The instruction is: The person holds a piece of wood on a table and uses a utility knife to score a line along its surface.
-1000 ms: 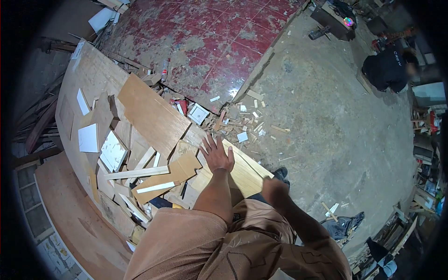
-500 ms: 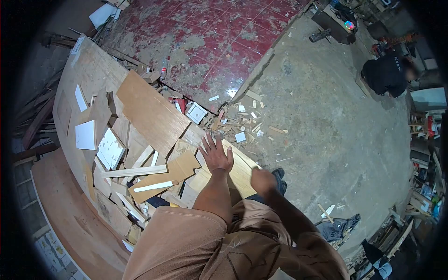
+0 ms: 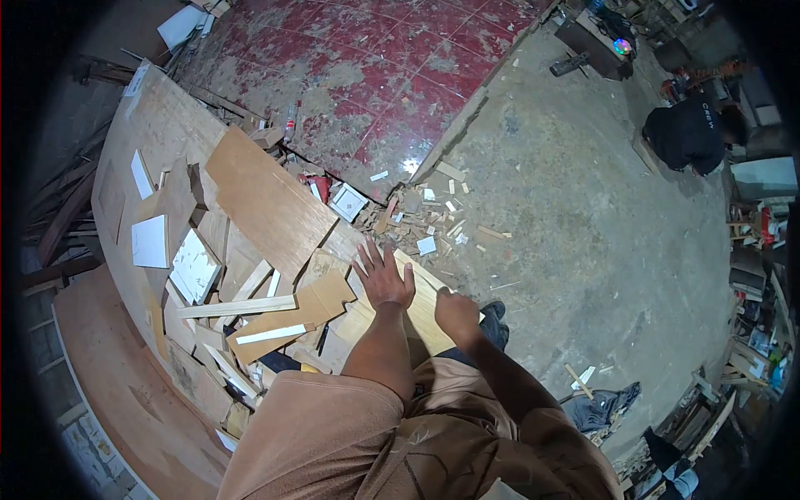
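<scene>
left hand [image 3: 385,279] splayed flat on the board [image 3: 422,307], right hand [image 3: 455,313] curled at its edge (grip unclear).

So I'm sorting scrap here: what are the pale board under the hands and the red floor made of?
The pale board: bare light wood, probably unfinished; straight grain lines show. The red floor: glossy tiles, perhaps ceramic; grid joints, glare, surface worn grey in patches.

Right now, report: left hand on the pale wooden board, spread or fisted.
Spread: left hand flat on pale wooden board, fingers splayed.

Dim fisheye view, dark corners, floor glare.
</scene>
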`<state>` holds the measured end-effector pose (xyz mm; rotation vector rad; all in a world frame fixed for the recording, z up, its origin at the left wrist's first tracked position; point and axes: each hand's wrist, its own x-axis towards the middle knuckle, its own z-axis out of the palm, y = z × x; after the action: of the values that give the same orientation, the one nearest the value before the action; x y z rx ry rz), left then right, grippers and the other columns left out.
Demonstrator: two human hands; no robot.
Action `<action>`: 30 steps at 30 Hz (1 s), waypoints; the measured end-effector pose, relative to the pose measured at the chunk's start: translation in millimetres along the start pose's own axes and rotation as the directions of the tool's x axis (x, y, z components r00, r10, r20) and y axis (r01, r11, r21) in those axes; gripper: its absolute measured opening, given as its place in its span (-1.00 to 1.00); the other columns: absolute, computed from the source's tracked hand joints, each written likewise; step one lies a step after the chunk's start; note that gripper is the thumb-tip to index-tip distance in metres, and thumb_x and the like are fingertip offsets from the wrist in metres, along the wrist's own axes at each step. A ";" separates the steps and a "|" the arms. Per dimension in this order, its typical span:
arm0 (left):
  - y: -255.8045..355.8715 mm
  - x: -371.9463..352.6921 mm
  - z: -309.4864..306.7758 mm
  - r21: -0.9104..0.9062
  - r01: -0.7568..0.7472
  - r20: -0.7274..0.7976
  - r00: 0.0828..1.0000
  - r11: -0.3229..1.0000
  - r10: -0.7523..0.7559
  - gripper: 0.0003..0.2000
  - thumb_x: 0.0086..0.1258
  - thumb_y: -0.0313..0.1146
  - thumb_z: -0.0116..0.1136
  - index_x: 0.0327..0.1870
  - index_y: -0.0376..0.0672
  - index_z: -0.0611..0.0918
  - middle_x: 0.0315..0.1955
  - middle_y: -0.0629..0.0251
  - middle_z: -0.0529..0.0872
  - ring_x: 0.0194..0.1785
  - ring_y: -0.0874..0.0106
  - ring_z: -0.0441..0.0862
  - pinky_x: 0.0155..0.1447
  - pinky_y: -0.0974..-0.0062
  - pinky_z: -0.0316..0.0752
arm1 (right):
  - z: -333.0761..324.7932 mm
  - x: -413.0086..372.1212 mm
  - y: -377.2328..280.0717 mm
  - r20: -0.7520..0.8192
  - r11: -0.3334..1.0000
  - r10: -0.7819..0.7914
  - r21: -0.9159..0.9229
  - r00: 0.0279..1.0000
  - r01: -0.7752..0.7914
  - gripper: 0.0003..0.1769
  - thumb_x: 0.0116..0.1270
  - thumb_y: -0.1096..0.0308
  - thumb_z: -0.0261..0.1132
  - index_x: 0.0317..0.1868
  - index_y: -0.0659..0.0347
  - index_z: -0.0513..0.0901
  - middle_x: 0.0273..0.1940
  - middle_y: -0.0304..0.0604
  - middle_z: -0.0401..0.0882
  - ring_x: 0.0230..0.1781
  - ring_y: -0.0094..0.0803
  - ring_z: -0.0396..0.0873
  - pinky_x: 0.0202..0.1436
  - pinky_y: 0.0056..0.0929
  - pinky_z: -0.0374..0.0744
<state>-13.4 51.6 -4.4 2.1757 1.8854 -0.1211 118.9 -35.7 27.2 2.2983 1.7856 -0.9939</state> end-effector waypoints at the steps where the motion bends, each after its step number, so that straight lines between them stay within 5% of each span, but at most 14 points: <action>1: 0.6 -0.8 0.6 -0.004 0.001 0.001 1.000 1.000 -0.001 -0.33 0.38 0.06 -0.14 0.44 -0.14 0.25 0.53 -0.05 -0.15 0.58 -0.04 -0.30 0.54 -0.11 -0.42 | -9.8 -8.9 3.3 0.042 1.000 0.016 -0.011 0.999 -0.016 -0.83 0.27 0.38 0.07 -0.27 0.24 0.58 -0.36 0.09 0.70 -0.37 -0.03 0.72 -0.35 -0.13 0.67; 3: -0.8 0.2 0.1 -0.027 0.003 0.011 1.000 1.000 -0.002 -0.33 0.37 0.05 -0.12 0.44 -0.14 0.24 0.53 -0.05 -0.16 0.58 -0.05 -0.31 0.54 -0.11 -0.42 | -21.6 -28.9 8.9 0.075 0.996 0.082 -0.049 0.994 -0.079 -0.83 0.28 0.38 0.07 -0.28 0.24 0.57 -0.40 0.08 0.69 -0.40 -0.04 0.72 -0.36 -0.11 0.67; 5: -1.1 1.7 -0.8 -0.027 0.007 0.015 1.000 1.000 -0.007 -0.32 0.37 0.05 -0.11 0.44 -0.15 0.24 0.53 -0.04 -0.16 0.58 -0.05 -0.31 0.54 -0.12 -0.42 | -21.9 -58.7 26.7 -0.109 0.996 -0.074 -0.057 0.991 0.069 -0.87 0.21 0.35 0.13 -0.39 0.23 0.53 -0.60 -0.02 0.59 -0.59 -0.06 0.65 -0.54 -0.10 0.60; 9: -0.9 2.9 -3.3 -0.031 0.020 0.048 0.999 0.999 -0.018 -0.30 0.34 0.06 -0.08 0.44 -0.15 0.23 0.53 -0.05 -0.17 0.57 -0.06 -0.31 0.53 -0.12 -0.42 | -22.8 -66.2 41.2 -0.246 0.990 -0.137 -0.067 0.960 0.124 -0.90 0.19 0.37 0.13 -0.42 0.20 0.50 -0.67 -0.08 0.53 -0.67 -0.10 0.59 -0.62 -0.13 0.55; 12: 0.3 1.0 -2.7 -0.034 0.016 0.048 0.999 0.999 -0.015 -0.28 0.33 0.09 -0.08 0.44 -0.15 0.23 0.53 -0.08 -0.17 0.57 -0.08 -0.32 0.53 -0.14 -0.42 | -10.5 -34.0 22.6 -0.143 0.984 -0.162 -0.093 0.976 0.150 -0.87 0.24 0.37 0.09 -0.36 0.24 0.53 -0.58 0.02 0.60 -0.57 -0.04 0.65 -0.52 -0.11 0.60; 14: -2.3 1.4 -2.7 -0.031 0.014 0.047 0.999 0.999 -0.013 -0.27 0.32 0.11 -0.08 0.44 -0.16 0.23 0.52 -0.09 -0.16 0.57 -0.08 -0.32 0.52 -0.15 -0.42 | -9.8 -2.0 -2.8 0.045 0.999 0.032 -0.012 0.998 -0.031 -0.85 0.26 0.40 0.07 -0.30 0.24 0.56 -0.45 0.09 0.67 -0.43 -0.03 0.71 -0.38 -0.09 0.64; 17: -1.5 2.0 -1.6 -0.030 0.006 0.045 0.999 1.000 -0.004 -0.26 0.30 0.14 -0.08 0.42 -0.17 0.25 0.52 -0.10 -0.16 0.57 -0.09 -0.34 0.52 -0.15 -0.43 | -2.9 26.2 -14.0 0.113 0.992 0.043 0.115 0.993 -0.056 -0.79 0.30 0.39 0.04 -0.23 0.33 0.56 -0.34 0.22 0.67 -0.26 0.10 0.69 -0.20 -0.02 0.63; 23: 1.3 2.7 -6.6 -0.014 0.020 0.075 0.997 1.000 -0.019 -0.24 0.29 0.13 -0.06 0.45 -0.14 0.22 0.52 -0.09 -0.14 0.57 -0.07 -0.32 0.52 -0.14 -0.40 | 10.3 -2.7 7.7 0.099 0.995 0.061 0.069 0.993 -0.068 -0.78 0.31 0.33 0.06 -0.25 0.27 0.58 -0.36 0.13 0.68 -0.32 0.03 0.71 -0.25 -0.08 0.66; 25: 1.6 3.0 -5.3 -0.016 0.008 0.054 0.999 1.000 -0.007 -0.24 0.29 0.12 -0.05 0.45 -0.15 0.23 0.52 -0.09 -0.14 0.57 -0.07 -0.31 0.52 -0.14 -0.39 | -20.4 -40.0 22.7 0.089 0.998 -0.068 0.014 0.994 0.067 -0.78 0.30 0.31 0.08 -0.26 0.25 0.59 -0.37 0.09 0.67 -0.32 0.02 0.71 -0.25 -0.09 0.67; 27: 1.0 2.0 -3.5 -0.019 -0.001 0.032 0.999 1.000 0.002 -0.24 0.28 0.12 -0.04 0.44 -0.16 0.23 0.52 -0.08 -0.13 0.57 -0.07 -0.30 0.53 -0.14 -0.38 | -58.0 -69.3 16.7 0.173 0.981 0.181 0.035 0.968 -0.189 -0.80 0.29 0.30 0.09 -0.29 0.23 0.59 -0.40 0.05 0.66 -0.31 -0.02 0.71 -0.27 -0.10 0.67; 30: 0.3 2.9 -3.3 -0.024 -0.007 0.007 1.000 1.000 0.007 -0.24 0.28 0.11 -0.03 0.44 -0.17 0.24 0.52 -0.08 -0.12 0.57 -0.08 -0.28 0.52 -0.14 -0.38 | -66.8 -87.7 20.7 0.086 0.988 0.157 -0.020 0.984 -0.156 -0.79 0.31 0.25 0.12 -0.40 0.19 0.53 -0.55 0.01 0.62 -0.47 -0.05 0.69 -0.44 -0.10 0.65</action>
<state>-13.0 55.1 -1.8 2.1635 1.8656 -0.1038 156.6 -88.2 118.8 2.3064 1.5477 -1.0348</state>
